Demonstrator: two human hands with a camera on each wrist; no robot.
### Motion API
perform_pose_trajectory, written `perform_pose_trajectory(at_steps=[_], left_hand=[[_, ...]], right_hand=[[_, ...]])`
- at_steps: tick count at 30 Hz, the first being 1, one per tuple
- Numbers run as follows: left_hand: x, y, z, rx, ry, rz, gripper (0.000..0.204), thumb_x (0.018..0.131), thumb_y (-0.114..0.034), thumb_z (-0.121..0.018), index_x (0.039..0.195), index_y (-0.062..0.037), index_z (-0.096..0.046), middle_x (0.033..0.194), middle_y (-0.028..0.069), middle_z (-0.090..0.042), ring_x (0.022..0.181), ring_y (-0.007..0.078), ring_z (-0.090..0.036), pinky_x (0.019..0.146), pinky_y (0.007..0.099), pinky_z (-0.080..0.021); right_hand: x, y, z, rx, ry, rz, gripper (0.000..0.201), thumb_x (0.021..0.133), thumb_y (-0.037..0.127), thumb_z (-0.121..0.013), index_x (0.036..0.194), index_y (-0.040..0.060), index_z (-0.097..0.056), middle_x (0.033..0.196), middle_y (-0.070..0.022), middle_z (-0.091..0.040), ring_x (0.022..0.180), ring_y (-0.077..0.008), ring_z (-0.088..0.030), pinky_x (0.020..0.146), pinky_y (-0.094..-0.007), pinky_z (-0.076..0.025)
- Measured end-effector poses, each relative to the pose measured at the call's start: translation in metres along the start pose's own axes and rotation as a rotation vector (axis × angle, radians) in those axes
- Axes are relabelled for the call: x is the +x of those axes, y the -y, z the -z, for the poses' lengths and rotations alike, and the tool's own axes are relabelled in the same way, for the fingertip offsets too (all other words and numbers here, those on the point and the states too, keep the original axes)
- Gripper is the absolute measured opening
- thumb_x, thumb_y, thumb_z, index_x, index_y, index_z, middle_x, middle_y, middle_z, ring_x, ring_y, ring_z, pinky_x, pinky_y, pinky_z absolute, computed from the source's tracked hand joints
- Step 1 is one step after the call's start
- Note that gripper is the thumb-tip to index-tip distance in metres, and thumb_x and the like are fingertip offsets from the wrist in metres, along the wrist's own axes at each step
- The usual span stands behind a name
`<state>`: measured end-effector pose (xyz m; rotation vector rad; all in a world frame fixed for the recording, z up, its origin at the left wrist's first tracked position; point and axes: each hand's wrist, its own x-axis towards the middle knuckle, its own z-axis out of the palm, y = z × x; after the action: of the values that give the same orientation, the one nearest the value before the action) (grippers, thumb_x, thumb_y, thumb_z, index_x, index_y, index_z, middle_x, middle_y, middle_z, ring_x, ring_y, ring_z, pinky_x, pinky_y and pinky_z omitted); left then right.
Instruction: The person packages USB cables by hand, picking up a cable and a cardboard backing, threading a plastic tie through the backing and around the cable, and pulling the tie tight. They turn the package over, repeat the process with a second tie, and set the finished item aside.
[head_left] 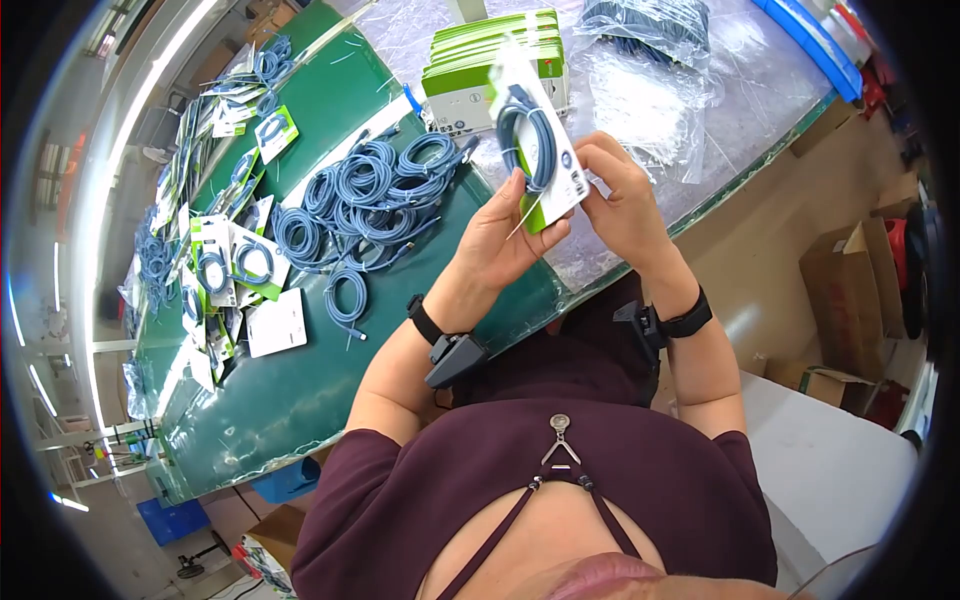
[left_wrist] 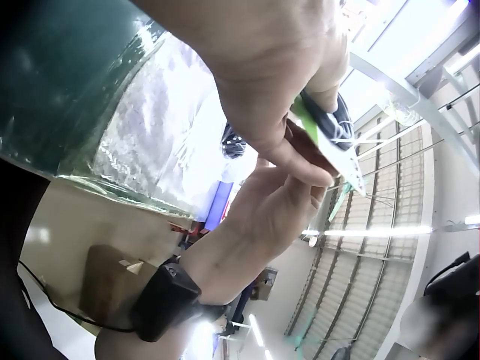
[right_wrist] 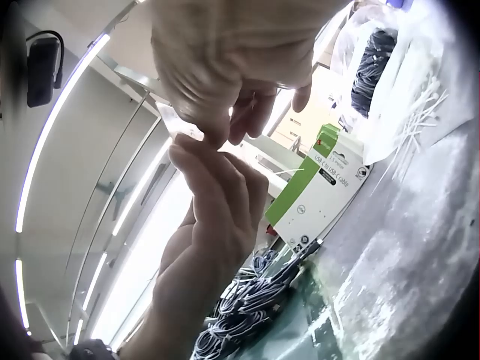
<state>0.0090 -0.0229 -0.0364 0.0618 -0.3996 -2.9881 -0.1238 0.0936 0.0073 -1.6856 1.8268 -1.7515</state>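
My left hand point(head_left: 497, 240) holds a white and green cable card point(head_left: 562, 195) upright in front of me, thumb on its face. A blue coiled cable point(head_left: 546, 155) lies against the card's front. A thin pale strip sticks out below the coil by the left thumb. With bent fingers, my right hand point(head_left: 625, 195) pinches the card's right edge. In the left wrist view the green back edge and dark coil point(left_wrist: 341, 127) show beyond the left hand point(left_wrist: 277, 67). The right wrist view has both hands' fingertips meeting at the card, which they mostly hide.
A stack of printed cards point(head_left: 495, 85) stands behind the hands. Loose coiled cables point(head_left: 370, 195) lie on the green table point(head_left: 400, 320), carded cables point(head_left: 250, 260) farther left. White ties point(right_wrist: 424, 112) and a bag of dark cables point(head_left: 645, 30) lie at the back right.
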Motion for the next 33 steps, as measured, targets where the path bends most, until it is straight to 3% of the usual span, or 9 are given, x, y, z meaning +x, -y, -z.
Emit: perform_pose_trajectory(at_steps=[2, 4, 7, 12, 15, 24, 27, 33], left_hand=[[0.001, -0.001, 0.0, 0.114, -0.09, -0.048, 0.037, 0.1, -0.029, -0.049, 0.132, -0.0117, -0.044, 0.126, 0.0072, -0.056, 0.108, 0.0235, -0.062, 0.087, 0.0434, -0.057], [0.002, 0.001, -0.005, 0.153, -0.124, -0.09, 0.036, 0.1, -0.027, -0.05, 0.132, -0.0125, -0.044, 0.126, 0.0067, -0.056, 0.11, 0.0237, -0.061, 0.088, 0.0436, -0.056], [0.006, 0.001, -0.016, 0.248, -0.201, -0.169, 0.035, 0.1, -0.023, -0.05, 0.133, -0.014, -0.042, 0.125, 0.0056, -0.057, 0.114, 0.0241, -0.06, 0.09, 0.0439, -0.056], [0.011, 0.011, -0.024, 0.35, -0.206, -0.273, 0.036, 0.1, -0.021, -0.05, 0.134, -0.0157, -0.04, 0.125, 0.0045, -0.056, 0.113, 0.0226, -0.06, 0.089, 0.044, -0.056], [0.011, 0.016, -0.028, 0.412, -0.217, -0.343, 0.035, 0.101, -0.02, -0.049, 0.134, -0.016, -0.039, 0.125, 0.004, -0.056, 0.113, 0.0219, -0.06, 0.089, 0.0438, -0.056], [0.012, 0.027, -0.027, 0.462, -0.319, -0.459, 0.034, 0.099, -0.018, -0.053, 0.131, -0.0161, -0.039, 0.122, 0.0041, -0.057, 0.108, 0.0188, -0.061, 0.087, 0.0401, -0.056], [0.012, 0.03, -0.029, 0.503, -0.333, -0.511, 0.035, 0.098, -0.016, -0.055, 0.13, -0.0162, -0.039, 0.122, 0.0041, -0.057, 0.107, 0.0183, -0.061, 0.087, 0.0385, -0.056], [0.007, 0.033, -0.028, 0.552, -0.317, -0.525, 0.037, 0.097, -0.011, -0.055, 0.13, -0.011, -0.038, 0.121, 0.0069, -0.057, 0.108, 0.0196, -0.061, 0.086, 0.0369, -0.057]], right_hand=[[-0.001, -0.002, 0.003, -0.158, -0.122, 0.006, 0.02, 0.074, -0.007, -0.066, 0.09, 0.0039, -0.063, 0.091, -0.0088, -0.06, 0.088, -0.0241, -0.058, 0.085, -0.0347, -0.046], [-0.003, -0.002, 0.009, -0.247, -0.171, 0.014, 0.02, 0.074, -0.008, -0.066, 0.09, 0.0035, -0.063, 0.092, -0.0092, -0.06, 0.089, -0.0246, -0.058, 0.086, -0.0357, -0.046], [-0.017, 0.003, 0.022, -0.441, -0.375, 0.229, 0.02, 0.073, -0.004, -0.069, 0.09, 0.0064, -0.064, 0.092, -0.0064, -0.06, 0.091, -0.025, -0.057, 0.087, -0.0378, -0.044], [-0.018, 0.03, 0.02, -0.657, -0.18, 0.373, 0.02, 0.073, 0.0, -0.072, 0.089, 0.0106, -0.065, 0.094, -0.0034, -0.061, 0.09, -0.0236, -0.056, 0.089, -0.0378, -0.04], [-0.013, 0.019, 0.008, -0.702, -0.166, 0.252, 0.02, 0.074, 0.003, -0.073, 0.089, 0.0127, -0.066, 0.093, -0.0008, -0.062, 0.091, -0.0216, -0.055, 0.088, -0.0358, -0.036], [-0.008, 0.011, -0.001, -0.667, -0.152, 0.249, 0.024, 0.072, 0.005, -0.073, 0.093, 0.0125, -0.064, 0.093, -0.0013, -0.061, 0.094, -0.0216, -0.054, 0.086, -0.0362, -0.035], [-0.003, 0.022, -0.007, -0.7, -0.133, 0.149, 0.028, 0.071, 0.006, -0.072, 0.095, 0.0123, -0.06, 0.091, -0.0018, -0.06, 0.092, -0.0225, -0.054, 0.086, -0.036, -0.035], [-0.006, 0.02, -0.012, -0.761, -0.129, 0.154, 0.03, 0.07, 0.004, -0.068, 0.098, 0.0107, -0.057, 0.089, -0.0023, -0.058, 0.091, -0.0235, -0.054, 0.084, -0.0362, -0.036]])
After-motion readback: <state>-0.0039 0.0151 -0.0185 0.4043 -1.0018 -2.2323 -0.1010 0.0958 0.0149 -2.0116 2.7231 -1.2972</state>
